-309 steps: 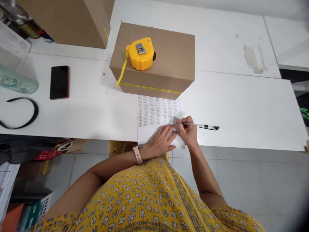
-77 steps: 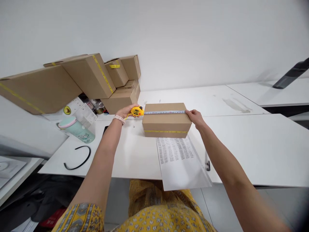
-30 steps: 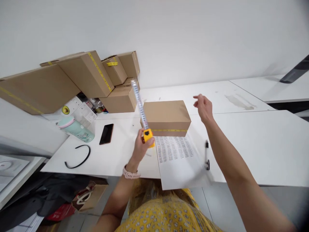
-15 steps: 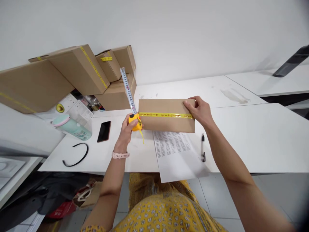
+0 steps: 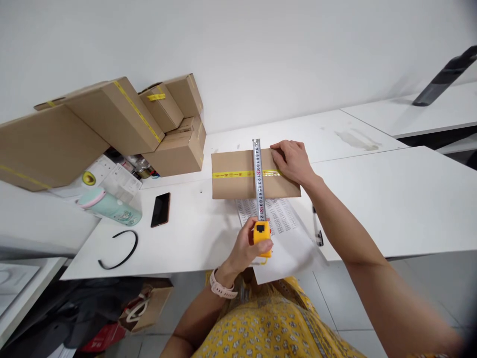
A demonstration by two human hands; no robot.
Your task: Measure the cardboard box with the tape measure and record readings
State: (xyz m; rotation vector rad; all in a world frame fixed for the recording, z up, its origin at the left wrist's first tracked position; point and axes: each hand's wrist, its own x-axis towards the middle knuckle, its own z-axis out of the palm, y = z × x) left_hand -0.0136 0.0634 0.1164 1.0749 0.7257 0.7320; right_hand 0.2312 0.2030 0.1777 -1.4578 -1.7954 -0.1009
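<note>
One cardboard box (image 5: 234, 187) on the desk (image 5: 186, 223), at the far end of a printed sheet (image 5: 281, 256); prob. light, w/ stiff walls that'd dent if squeezed hard, so best held by edges or ends. Right hand (image 5: 293, 161) pinches its far edge nr the right corner. Left hand (image 5: 246, 248) is wrapped round the tape measure (image 5: 262, 231), thumb on the case: hard, easy to hold by its sides; blade (image 5: 260, 186) prob. springy, thin-edged. Box: plain brown, long, yellow tape strip (image 5: 231, 174) along the middle. Case: yellow w/ black catch; blade silvery, dark nos.
</note>
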